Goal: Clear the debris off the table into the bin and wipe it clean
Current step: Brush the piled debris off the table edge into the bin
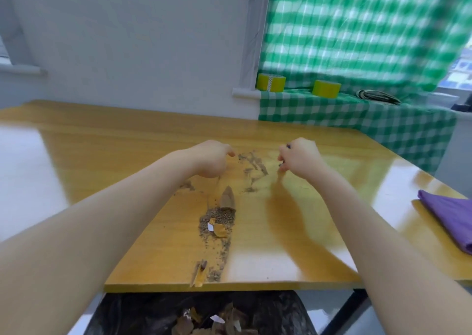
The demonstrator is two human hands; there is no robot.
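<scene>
Grey-brown grit and dry leaf scraps lie on the yellow wooden table (107, 156). A thin smeared patch of debris (252, 166) sits farthest from me, and a thicker debris trail (217, 222) runs from it toward the near edge. My left hand (212, 158) is on the left of the far patch, fingers curled down toward the tabletop. My right hand (298, 156) is on its right, fingers also curled, and I see nothing held in it. Below the near edge stands the bin (132, 314), lined with a black bag and holding leaf scraps.
A folded purple cloth (449, 217) lies at the table's right edge. Beyond the table, a green checked cloth covers a sill holding two yellow-green tape rolls (270, 82) (326, 88) and a coiled cable (378, 96). A dark table leg (344, 314) stands right of the bin.
</scene>
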